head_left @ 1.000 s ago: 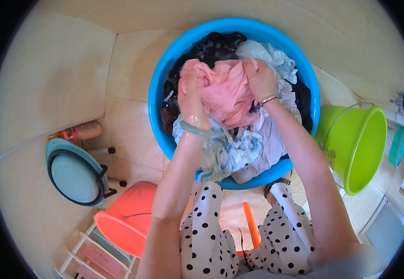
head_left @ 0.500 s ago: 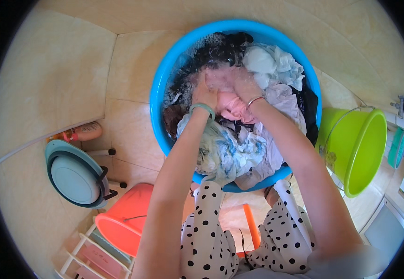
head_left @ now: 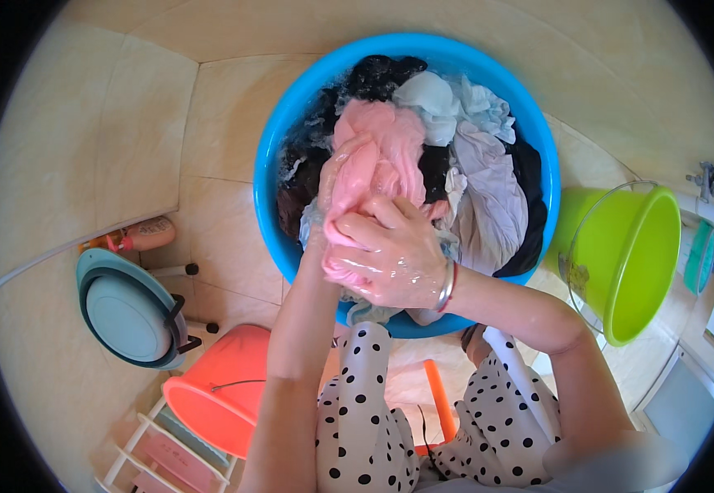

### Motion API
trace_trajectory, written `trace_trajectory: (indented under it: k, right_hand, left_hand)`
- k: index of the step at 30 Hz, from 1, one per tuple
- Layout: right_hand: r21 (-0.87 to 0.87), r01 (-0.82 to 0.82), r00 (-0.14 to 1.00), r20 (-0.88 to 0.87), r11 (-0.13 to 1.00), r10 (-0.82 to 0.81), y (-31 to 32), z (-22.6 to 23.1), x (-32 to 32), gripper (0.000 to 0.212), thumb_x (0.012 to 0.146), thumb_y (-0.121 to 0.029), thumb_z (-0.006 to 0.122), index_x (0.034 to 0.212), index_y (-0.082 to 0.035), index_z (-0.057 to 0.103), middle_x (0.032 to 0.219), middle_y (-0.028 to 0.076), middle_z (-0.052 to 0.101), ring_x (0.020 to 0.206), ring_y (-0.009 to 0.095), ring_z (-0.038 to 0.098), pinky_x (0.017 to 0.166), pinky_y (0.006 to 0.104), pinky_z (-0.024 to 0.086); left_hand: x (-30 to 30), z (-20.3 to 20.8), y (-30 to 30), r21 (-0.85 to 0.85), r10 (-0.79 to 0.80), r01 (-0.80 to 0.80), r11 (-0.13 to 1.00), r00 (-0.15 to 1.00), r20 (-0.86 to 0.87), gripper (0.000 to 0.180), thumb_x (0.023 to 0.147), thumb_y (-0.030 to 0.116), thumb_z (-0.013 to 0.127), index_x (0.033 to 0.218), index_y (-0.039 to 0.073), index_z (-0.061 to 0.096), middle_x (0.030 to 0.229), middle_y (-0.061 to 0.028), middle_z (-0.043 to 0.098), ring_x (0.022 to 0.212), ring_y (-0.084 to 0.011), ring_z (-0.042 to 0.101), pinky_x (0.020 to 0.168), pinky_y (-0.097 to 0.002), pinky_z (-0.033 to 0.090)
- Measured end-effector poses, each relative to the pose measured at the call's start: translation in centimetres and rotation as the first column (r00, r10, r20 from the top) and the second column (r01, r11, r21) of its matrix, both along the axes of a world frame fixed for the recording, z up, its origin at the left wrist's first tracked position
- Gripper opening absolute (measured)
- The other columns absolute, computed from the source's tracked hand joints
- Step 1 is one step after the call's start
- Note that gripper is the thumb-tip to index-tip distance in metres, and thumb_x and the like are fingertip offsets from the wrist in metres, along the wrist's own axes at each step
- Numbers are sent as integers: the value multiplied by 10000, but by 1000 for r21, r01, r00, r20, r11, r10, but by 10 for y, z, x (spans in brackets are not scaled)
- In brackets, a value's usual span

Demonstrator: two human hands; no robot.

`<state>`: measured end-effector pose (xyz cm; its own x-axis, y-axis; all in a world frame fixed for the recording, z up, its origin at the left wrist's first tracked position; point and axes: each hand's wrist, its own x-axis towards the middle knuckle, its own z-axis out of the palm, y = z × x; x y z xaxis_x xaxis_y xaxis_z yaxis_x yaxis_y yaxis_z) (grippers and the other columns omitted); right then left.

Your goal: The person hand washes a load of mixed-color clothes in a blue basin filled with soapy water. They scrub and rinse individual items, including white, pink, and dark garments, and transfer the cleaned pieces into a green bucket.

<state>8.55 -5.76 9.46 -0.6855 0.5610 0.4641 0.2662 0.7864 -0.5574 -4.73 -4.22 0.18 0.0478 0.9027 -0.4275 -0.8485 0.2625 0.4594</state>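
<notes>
A wet pink garment (head_left: pixel 377 152) is bunched up over the laundry in a large blue tub (head_left: pixel 268 156). Wet and shiny, my right hand (head_left: pixel 398 256) is closed round its near end, with pink cloth showing between and below the fingers. My left hand (head_left: pixel 334 185) holds the same garment from the left side; the cloth covers most of its fingers. Around them in the tub lie black clothes (head_left: pixel 380 78), a pale lilac-grey garment (head_left: pixel 492 193) and white, puffed-up cloth (head_left: pixel 431 103) in water.
To the right a lime-green bucket (head_left: pixel 599 255) lies tilted towards the tub. An orange-red bucket (head_left: pixel 221 386) and a white rack (head_left: pixel 159 435) are at the lower left. Left of the tub a grey-blue basin (head_left: pixel 127 316) leans near a bottle (head_left: pixel 151 233). My dotted trouser legs (head_left: pixel 361 411) are close below.
Both hands have come up out of the water and nearer to me, bringing the pink garment on top of the laundry. My right hand has crossed leftward to the garment's near end.
</notes>
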Motion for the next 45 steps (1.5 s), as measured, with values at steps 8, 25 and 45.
trace_trajectory:
  k: [8,25,45]
  right_hand:
    - [183,281,935,-274,942,-226,26,7,-32,222,558,-251,747,738,-176,642,887,27,601,701,209,541,555,283,442]
    - [-403,711,685,212,576,-697,111,-108,41,303,863,-379,581,888,-94,683,925,147,657,865,382,623,711,457,489]
    - [-364,424,895,310,829,-321,102,-136,7,199,855,-169,551,995,-123,684,1071,170,644,1013,333,597,862,426,477]
  left_hand:
    - [14,22,-7,113,40,-44,993,999,36,301,946,239,561,1169,38,582,1145,-49,628,1044,-177,586,914,-312,480]
    - [15,15,20,42,294,-309,950,842,-452,219,953,199,576,1102,47,628,1179,-39,595,1110,-120,522,974,-231,382]
    - [-6,-89,32,-237,-188,-42,971,481,-856,643,911,364,615,1445,133,342,1253,-128,589,1124,-261,578,962,-369,456]
